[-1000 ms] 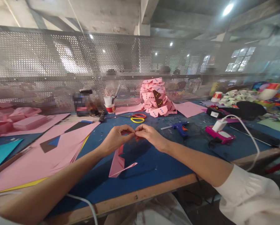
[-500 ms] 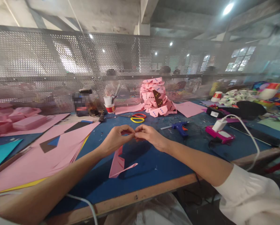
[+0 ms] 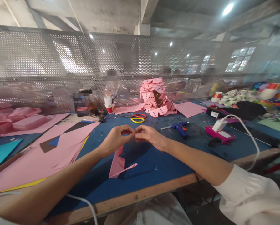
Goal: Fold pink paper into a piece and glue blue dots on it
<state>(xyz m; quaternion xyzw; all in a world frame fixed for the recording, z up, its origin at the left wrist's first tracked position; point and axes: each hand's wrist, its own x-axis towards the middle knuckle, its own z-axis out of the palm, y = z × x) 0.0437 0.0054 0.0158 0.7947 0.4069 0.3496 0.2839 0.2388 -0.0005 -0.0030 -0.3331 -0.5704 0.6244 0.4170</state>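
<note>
My left hand (image 3: 117, 137) and my right hand (image 3: 151, 136) meet fingertip to fingertip above the blue table mat (image 3: 158, 165). Thumb and forefinger are pinched on both; whatever lies between the tips is too small to make out. Below my left hand stands a folded strip of pink paper (image 3: 117, 165), its upper end partly hidden behind that hand. Just beyond my hands lie scissors (image 3: 138, 118) with red and yellow handles. A blue glue gun (image 3: 180, 127) rests to the right of my right hand.
A heap of pink folded paper pieces with dots (image 3: 154, 98) stands at the back. Pink sheets (image 3: 36, 156) cover the left side. On the right are a magenta power strip (image 3: 221, 135) with a white plug and a cable. A paper cup (image 3: 109, 104) holds tools by the perforated screen (image 3: 128, 56).
</note>
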